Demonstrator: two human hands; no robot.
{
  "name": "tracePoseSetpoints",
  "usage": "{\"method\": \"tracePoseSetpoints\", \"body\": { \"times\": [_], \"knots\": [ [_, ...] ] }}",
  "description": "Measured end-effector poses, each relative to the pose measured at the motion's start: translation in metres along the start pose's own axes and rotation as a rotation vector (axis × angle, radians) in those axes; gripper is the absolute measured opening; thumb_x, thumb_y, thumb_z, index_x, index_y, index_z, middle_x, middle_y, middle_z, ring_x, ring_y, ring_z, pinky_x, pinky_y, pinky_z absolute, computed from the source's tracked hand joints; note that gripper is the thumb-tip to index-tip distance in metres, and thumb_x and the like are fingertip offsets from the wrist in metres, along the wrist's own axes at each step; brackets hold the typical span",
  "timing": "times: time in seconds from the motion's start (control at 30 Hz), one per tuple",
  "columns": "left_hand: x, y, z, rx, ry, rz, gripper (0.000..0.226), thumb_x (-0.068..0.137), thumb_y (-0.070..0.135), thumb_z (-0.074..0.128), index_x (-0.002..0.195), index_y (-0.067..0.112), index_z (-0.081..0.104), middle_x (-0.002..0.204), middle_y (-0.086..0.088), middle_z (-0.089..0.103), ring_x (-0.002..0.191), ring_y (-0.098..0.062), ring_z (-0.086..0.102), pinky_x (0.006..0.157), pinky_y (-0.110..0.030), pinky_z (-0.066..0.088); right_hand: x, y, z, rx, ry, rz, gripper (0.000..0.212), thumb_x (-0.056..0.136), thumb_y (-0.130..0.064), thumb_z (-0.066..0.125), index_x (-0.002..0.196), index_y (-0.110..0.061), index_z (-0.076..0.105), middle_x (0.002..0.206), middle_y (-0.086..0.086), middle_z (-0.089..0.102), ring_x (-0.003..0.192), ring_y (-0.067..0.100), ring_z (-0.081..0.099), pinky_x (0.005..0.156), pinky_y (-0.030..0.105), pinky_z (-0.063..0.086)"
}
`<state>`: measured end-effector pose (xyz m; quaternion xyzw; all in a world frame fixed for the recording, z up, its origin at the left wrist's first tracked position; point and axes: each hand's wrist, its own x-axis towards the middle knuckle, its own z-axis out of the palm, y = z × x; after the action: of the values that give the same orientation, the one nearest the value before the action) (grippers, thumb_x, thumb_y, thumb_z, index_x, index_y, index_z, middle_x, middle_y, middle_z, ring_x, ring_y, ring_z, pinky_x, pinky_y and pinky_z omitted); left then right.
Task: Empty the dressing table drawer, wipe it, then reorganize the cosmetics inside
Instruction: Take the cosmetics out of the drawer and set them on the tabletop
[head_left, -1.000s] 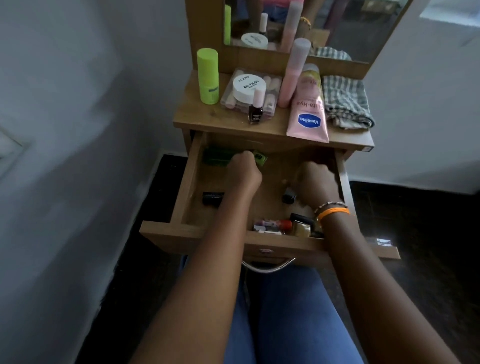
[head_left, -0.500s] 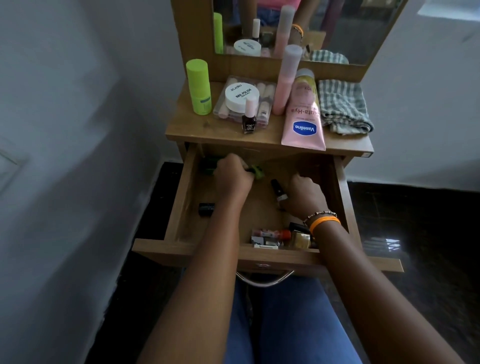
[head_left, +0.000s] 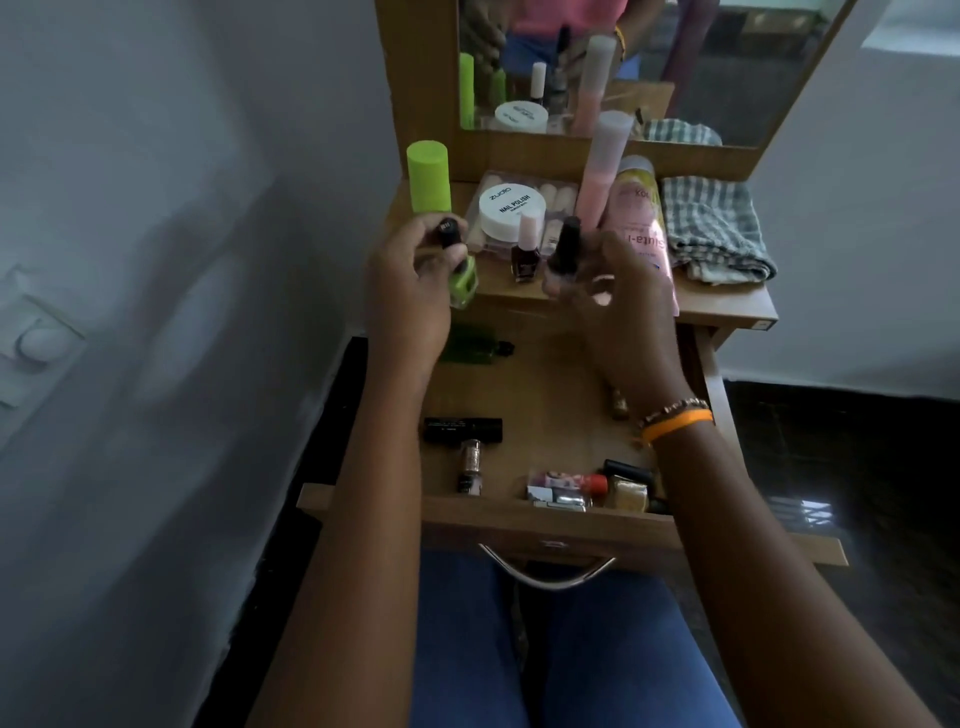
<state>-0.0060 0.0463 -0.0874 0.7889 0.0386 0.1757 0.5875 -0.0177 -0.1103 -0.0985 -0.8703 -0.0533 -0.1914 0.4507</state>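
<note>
Lifted since half a second ago from the drawer (head_left: 519, 395) toward the worktop (head_left: 727, 306): left hand (head_left: 410, 291) fingers grasping green polish bottle (head_left: 462, 278), right hand (head_left: 613, 296) pinching dark bottle (head_left: 565, 249); small, light, slick, breakable glass, best held round the body.

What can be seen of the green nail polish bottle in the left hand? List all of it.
The green nail polish bottle is small, with a bright lime, glossy, boxy body and a black cylindrical cap. The left hand holds it up by the cap, fingers curled round it, so the body hangs tilted below the grip. It is lifted above the open drawer, before the tabletop's front edge. Only the hand touches it.
</note>
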Motion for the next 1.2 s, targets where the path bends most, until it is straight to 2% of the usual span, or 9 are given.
{"method": "tracePoseSetpoints", "body": {
  "times": [0.1, 0.17, 0.23, 0.43, 0.73, 0.87, 0.97, 1.07, 1.2],
  "knots": [
    [0.013, -0.002, 0.011, 0.033, 0.035, 0.028, 0.019, 0.09, 0.011, 0.056, 0.106, 0.016, 0.066, 0.112, -0.001, 0.064, 0.101, -0.016, 0.061, 0.085, -0.036, 0.055, 0.02, -0.001, 0.01, -0.144, 0.104, 0.004, 0.03, 0.083, -0.01, 0.065, 0.112, -0.005, 0.058, 0.116, 0.01, 0.059, 0.094, 0.009, 0.052, 0.081, 0.006, 0.042],
    [0.017, -0.004, 0.019, 0.058, 0.042, 0.023, 0.022, 0.09, 0.01, 0.056, 0.109, 0.014, 0.066, 0.114, -0.004, 0.064, 0.104, -0.019, 0.061, 0.086, -0.04, 0.054, 0.024, 0.003, 0.015, -0.273, 0.124, 0.049, 0.032, 0.085, -0.013, 0.061, 0.116, -0.008, 0.056, 0.119, 0.009, 0.06, 0.109, 0.022, 0.051, 0.094, 0.03, 0.038],
    [0.02, -0.004, 0.024, 0.064, 0.059, 0.023, 0.023, 0.09, 0.01, 0.057, 0.111, 0.012, 0.066, 0.113, -0.004, 0.065, 0.103, -0.02, 0.061, 0.087, -0.04, 0.054, 0.023, 0.008, 0.017, -0.344, 0.135, 0.082, 0.033, 0.086, -0.016, 0.058, 0.119, -0.012, 0.054, 0.12, 0.006, 0.061, 0.115, 0.026, 0.046, 0.096, 0.035, 0.029],
    [0.029, -0.005, 0.031, 0.07, 0.103, 0.057, 0.023, 0.086, 0.01, 0.062, 0.108, 0.01, 0.067, 0.103, 0.003, 0.066, 0.092, -0.007, 0.058, 0.072, -0.004, 0.043, 0.019, 0.023, 0.026, -0.301, 0.157, 0.069, 0.032, 0.083, -0.023, 0.065, 0.112, -0.012, 0.057, 0.112, 0.006, 0.066, 0.107, 0.026, 0.057, 0.1, 0.053, 0.036],
    [0.023, -0.017, 0.032, 0.058, 0.109, 0.023, 0.031, 0.084, 0.012, 0.066, 0.114, 0.014, 0.063, 0.109, 0.008, 0.06, 0.093, -0.001, 0.055, 0.07, 0.0, 0.044, 0.008, 0.035, 0.027, -0.319, 0.204, -0.003, 0.045, 0.078, -0.044, 0.056, 0.115, -0.018, 0.05, 0.114, 0.003, 0.058, 0.108, 0.025, 0.051, 0.092, 0.036, 0.038],
    [-0.007, -0.015, 0.023, 0.069, 0.221, 0.057, 0.011, 0.088, 0.016, 0.06, 0.098, 0.013, 0.062, 0.086, 0.011, 0.056, 0.08, 0.003, 0.05, 0.071, -0.002, 0.038, -0.008, 0.022, 0.002, -0.205, 0.318, -0.11, 0.02, 0.089, -0.025, 0.055, 0.087, -0.006, 0.06, 0.081, -0.002, 0.056, 0.071, 0.008, 0.049, 0.063, 0.005, 0.033],
    [-0.03, -0.025, 0.022, 0.208, -0.17, -0.114, 0.014, 0.088, 0.018, 0.061, 0.101, 0.019, 0.063, 0.086, 0.011, 0.057, 0.08, 0.002, 0.053, 0.061, -0.01, 0.037, -0.022, 0.025, -0.013, -0.149, -0.025, 0.061, 0.013, 0.09, -0.019, 0.056, 0.083, -0.009, 0.062, 0.071, -0.002, 0.063, 0.055, 0.002, 0.053, 0.055, 0.005, 0.041],
    [-0.038, -0.045, 0.027, 0.484, -0.666, -0.302, 0.036, 0.083, 0.01, 0.066, 0.117, 0.023, 0.06, 0.116, 0.006, 0.056, 0.107, -0.011, 0.053, 0.077, -0.018, 0.04, -0.022, 0.04, -0.016, -0.234, -0.36, 0.357, 0.017, 0.09, -0.007, 0.05, 0.091, -0.014, 0.066, 0.085, 0.005, 0.069, 0.071, 0.014, 0.065, 0.061, 0.023, 0.051],
    [-0.042, -0.065, 0.031, 0.689, -0.786, -0.464, 0.041, 0.078, 0.0, 0.068, 0.111, 0.022, 0.059, 0.124, -0.004, 0.056, 0.12, -0.023, 0.048, 0.102, -0.041, 0.041, -0.015, 0.063, -0.009, -0.482, -0.358, 0.568, 0.026, 0.087, -0.007, 0.049, 0.108, -0.015, 0.064, 0.113, 0.012, 0.063, 0.1, 0.033, 0.061, 0.084, 0.041, 0.053]
  ]
}}
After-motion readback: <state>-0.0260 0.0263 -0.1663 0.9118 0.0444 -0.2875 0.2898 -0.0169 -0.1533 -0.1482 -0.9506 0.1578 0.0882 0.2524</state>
